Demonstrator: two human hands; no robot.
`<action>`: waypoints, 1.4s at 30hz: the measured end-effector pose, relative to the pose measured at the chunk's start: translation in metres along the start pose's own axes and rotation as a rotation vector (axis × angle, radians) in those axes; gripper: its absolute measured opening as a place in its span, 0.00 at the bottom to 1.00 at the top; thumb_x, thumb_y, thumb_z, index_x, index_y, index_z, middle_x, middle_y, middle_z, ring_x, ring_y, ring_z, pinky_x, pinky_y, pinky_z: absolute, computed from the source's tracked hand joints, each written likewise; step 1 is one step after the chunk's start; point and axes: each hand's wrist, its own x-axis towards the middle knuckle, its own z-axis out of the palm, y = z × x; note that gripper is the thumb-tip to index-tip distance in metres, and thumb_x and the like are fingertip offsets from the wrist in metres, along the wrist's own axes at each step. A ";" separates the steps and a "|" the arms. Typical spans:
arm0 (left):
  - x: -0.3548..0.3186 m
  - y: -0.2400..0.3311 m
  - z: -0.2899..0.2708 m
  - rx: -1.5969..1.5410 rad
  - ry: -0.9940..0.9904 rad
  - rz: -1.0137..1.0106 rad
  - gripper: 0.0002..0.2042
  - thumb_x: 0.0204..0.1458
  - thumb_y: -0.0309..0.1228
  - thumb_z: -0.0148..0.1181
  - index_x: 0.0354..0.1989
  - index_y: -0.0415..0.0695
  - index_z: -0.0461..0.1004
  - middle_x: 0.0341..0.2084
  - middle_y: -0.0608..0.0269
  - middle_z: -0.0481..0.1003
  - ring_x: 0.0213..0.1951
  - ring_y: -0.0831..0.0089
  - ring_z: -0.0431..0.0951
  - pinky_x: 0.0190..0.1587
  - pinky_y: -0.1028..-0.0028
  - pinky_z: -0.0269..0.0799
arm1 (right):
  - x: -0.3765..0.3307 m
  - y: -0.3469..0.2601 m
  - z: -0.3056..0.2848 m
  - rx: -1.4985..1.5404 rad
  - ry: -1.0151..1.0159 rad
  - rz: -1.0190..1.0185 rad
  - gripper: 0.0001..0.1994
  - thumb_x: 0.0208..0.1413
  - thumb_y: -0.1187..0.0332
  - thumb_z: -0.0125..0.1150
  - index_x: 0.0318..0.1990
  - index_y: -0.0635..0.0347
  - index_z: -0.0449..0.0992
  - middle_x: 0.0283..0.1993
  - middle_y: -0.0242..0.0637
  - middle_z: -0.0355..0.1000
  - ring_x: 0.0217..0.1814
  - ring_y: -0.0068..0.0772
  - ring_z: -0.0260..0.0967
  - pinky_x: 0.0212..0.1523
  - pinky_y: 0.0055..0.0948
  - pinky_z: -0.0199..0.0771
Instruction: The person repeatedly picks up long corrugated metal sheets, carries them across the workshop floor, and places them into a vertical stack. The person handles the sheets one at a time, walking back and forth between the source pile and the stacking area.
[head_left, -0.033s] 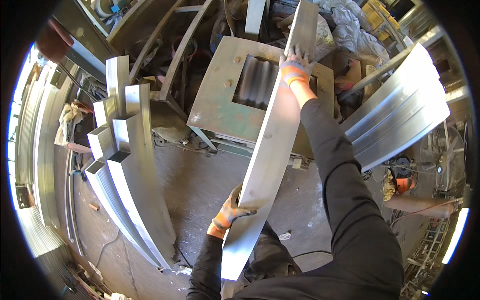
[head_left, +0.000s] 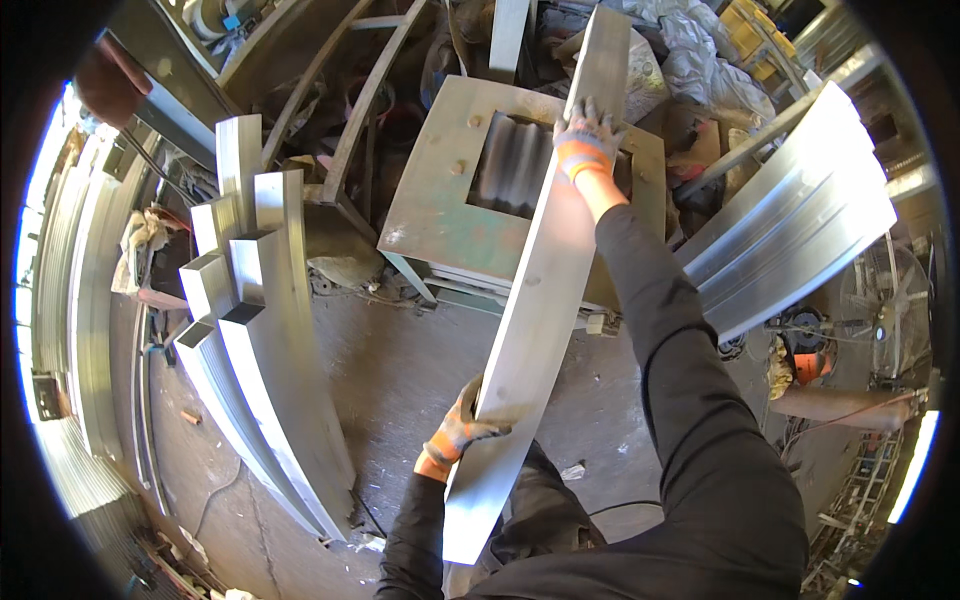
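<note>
A long rectangular metal tube (head_left: 540, 290) slants from close to my body up across a greenish metal machine (head_left: 430, 220). Through an opening in the machine's top shows a ridged, blurred roller (head_left: 515, 165). My left hand (head_left: 462, 432), in a grey and orange glove, grips the tube's left edge near its near end, thumb over the upper face and fingers hidden by the edge. Farther up, my gloved right hand (head_left: 588, 138) lies flat on the tube's upper face beside the opening, fingers spread.
Several rectangular metal tubes (head_left: 285, 370) lean in a stack at left. More shiny metal lengths (head_left: 800, 210) rest at right, near a fan (head_left: 885, 315) and a reddish cylinder (head_left: 840, 408). Curved metal rails (head_left: 375, 85) stand behind the machine, with plastic sheeting (head_left: 715, 75) at the back.
The whole view has shifted very slightly. Both hands keep their places on the tube.
</note>
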 end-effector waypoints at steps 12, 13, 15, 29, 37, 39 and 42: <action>-0.291 -0.175 -0.054 0.132 0.035 0.030 0.61 0.38 0.31 0.94 0.84 0.35 0.63 0.71 0.53 0.75 0.73 0.61 0.74 0.77 0.61 0.71 | -0.334 -0.045 -0.084 -0.023 -0.043 -0.041 0.37 0.78 0.41 0.50 0.87 0.46 0.64 0.94 0.36 0.56 0.95 0.57 0.51 0.85 0.86 0.45; -0.313 -0.190 -0.060 0.120 0.025 0.030 0.62 0.37 0.32 0.95 0.84 0.35 0.63 0.72 0.53 0.75 0.73 0.61 0.73 0.78 0.60 0.71 | -0.359 -0.048 -0.093 -0.022 -0.063 -0.040 0.37 0.78 0.41 0.50 0.88 0.46 0.64 0.94 0.36 0.55 0.95 0.56 0.51 0.85 0.86 0.46; -0.349 -0.221 -0.067 0.161 0.020 0.035 0.63 0.36 0.34 0.96 0.84 0.36 0.63 0.72 0.52 0.75 0.74 0.60 0.73 0.78 0.60 0.70 | -0.406 -0.051 -0.109 -0.057 -0.087 -0.047 0.37 0.79 0.42 0.51 0.88 0.48 0.63 0.94 0.36 0.55 0.94 0.56 0.53 0.85 0.83 0.48; -0.530 -0.304 -0.043 0.125 0.093 -0.058 0.59 0.41 0.28 0.94 0.83 0.37 0.62 0.70 0.54 0.76 0.73 0.62 0.74 0.76 0.58 0.74 | -0.588 -0.046 -0.207 0.120 -0.225 -0.092 0.47 0.69 0.37 0.65 0.89 0.49 0.60 0.95 0.42 0.52 0.95 0.64 0.47 0.83 0.89 0.46; -0.548 -0.286 -0.040 0.308 0.218 0.195 0.55 0.55 0.32 0.89 0.87 0.36 0.58 0.77 0.49 0.73 0.76 0.59 0.73 0.79 0.60 0.70 | -0.595 0.010 -0.216 0.647 -0.346 0.202 0.71 0.49 0.39 0.88 0.93 0.57 0.47 0.93 0.68 0.46 0.94 0.69 0.49 0.91 0.51 0.55; -0.539 -0.275 -0.054 -0.036 0.154 0.084 0.46 0.64 0.24 0.77 0.89 0.38 0.57 0.80 0.51 0.71 0.77 0.61 0.73 0.80 0.61 0.68 | -0.575 0.031 -0.196 1.106 -0.314 0.241 0.65 0.49 0.51 0.92 0.90 0.64 0.55 0.88 0.63 0.60 0.87 0.61 0.65 0.84 0.43 0.69; -0.509 -0.260 -0.060 -0.281 -0.019 -0.285 0.47 0.60 0.25 0.78 0.88 0.39 0.59 0.79 0.54 0.73 0.74 0.64 0.77 0.79 0.62 0.69 | -0.561 0.047 -0.161 1.211 -0.278 0.239 0.62 0.51 0.59 0.93 0.88 0.69 0.57 0.84 0.56 0.69 0.81 0.48 0.72 0.79 0.39 0.75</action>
